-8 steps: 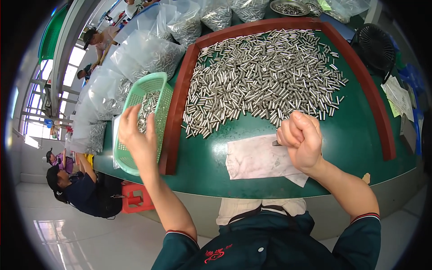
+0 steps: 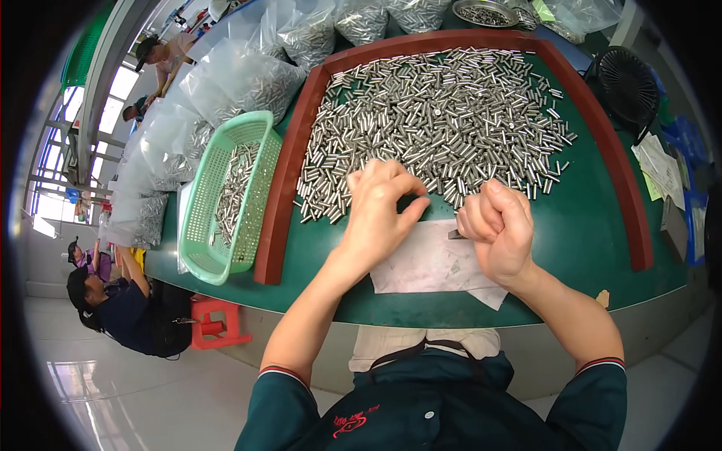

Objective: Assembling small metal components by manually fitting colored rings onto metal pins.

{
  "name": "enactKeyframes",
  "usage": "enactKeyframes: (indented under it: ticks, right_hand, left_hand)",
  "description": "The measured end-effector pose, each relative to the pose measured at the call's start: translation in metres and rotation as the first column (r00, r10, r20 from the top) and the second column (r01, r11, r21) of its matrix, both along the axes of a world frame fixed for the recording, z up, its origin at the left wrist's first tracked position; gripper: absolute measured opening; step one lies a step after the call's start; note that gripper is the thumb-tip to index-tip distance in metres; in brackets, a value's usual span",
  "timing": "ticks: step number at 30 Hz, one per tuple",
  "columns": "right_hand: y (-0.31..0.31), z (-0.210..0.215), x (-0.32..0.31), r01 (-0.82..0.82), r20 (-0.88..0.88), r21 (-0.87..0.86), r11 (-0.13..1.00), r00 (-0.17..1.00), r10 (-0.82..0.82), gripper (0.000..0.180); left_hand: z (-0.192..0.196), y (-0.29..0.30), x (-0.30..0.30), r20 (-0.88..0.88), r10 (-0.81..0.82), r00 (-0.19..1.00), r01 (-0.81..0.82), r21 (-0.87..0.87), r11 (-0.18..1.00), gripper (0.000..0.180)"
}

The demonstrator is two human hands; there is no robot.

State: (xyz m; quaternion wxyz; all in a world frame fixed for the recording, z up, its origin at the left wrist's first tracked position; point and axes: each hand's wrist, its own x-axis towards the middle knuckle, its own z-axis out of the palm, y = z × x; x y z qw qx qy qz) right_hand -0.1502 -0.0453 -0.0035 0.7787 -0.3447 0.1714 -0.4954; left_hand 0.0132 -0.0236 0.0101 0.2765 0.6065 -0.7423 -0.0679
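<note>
A broad heap of short, shiny metal pins (image 2: 429,128) covers much of the green tabletop. My left hand (image 2: 383,207) is over the near edge of the heap, its fingers bent and its thumb apart, with nothing seen between them. Closed in a fist above the cloth, my right hand (image 2: 496,229) grips something whose small dark end (image 2: 456,234) sticks out on the left. Most of that thing is hidden in the fist. Under both hands lies a stained whitish cloth (image 2: 421,263). Left of the heap, a light green perforated basket (image 2: 197,225) contains more pins.
A dark red raised frame (image 2: 274,240) borders the heap on three sides. Clear plastic bags of pins (image 2: 263,86) line the far left. At the right stand a black fan (image 2: 624,83) and papers (image 2: 662,169). A seated person (image 2: 131,308) works at the left beside a red stool (image 2: 214,323).
My left hand has moved right, from over the green basket to the near edge of the pin heap. My right hand stays closed in about the same place.
</note>
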Motion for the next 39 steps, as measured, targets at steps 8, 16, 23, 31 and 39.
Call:
enactKeyframes:
  ticks: [8, 16, 23, 31, 39]
  right_hand:
    - [0.000, 0.000, 0.000, -0.006, 0.011, 0.009, 1.000, 1.000, 0.006, 0.042]
    - [0.014, -0.001, -0.001, 0.008, -0.172, -0.233, 0.972, 0.984, -0.049, 0.037]
    - [0.019, 0.001, 0.001, -0.104, -0.238, -0.767, 0.633, 0.963, -0.130, 0.024]
    - [0.027, -0.007, 0.001, -0.148, -0.226, -0.928, 0.342, 0.954, -0.198, 0.030]
    - [0.034, -0.013, 0.003, -0.134, -0.179, -0.968, 0.212, 0.960, -0.214, 0.030]
  left_hand:
    - [-0.023, -0.013, -0.009, -0.031, -0.041, 0.999, 0.039, -0.070, 0.997, 0.010]
    - [-0.006, -0.012, -0.005, -0.028, -0.110, 0.994, 0.106, -0.119, 0.987, 0.011]
    - [0.030, -0.052, 0.006, -0.842, 0.215, 0.495, 0.244, 0.373, 0.895, 0.010]
    - [0.026, -0.189, -0.006, -0.866, 0.495, -0.067, 0.321, 0.451, 0.833, 0.020]
    - [0.048, -0.336, -0.046, -0.918, 0.387, 0.084, 0.025, 0.390, 0.920, 0.033]
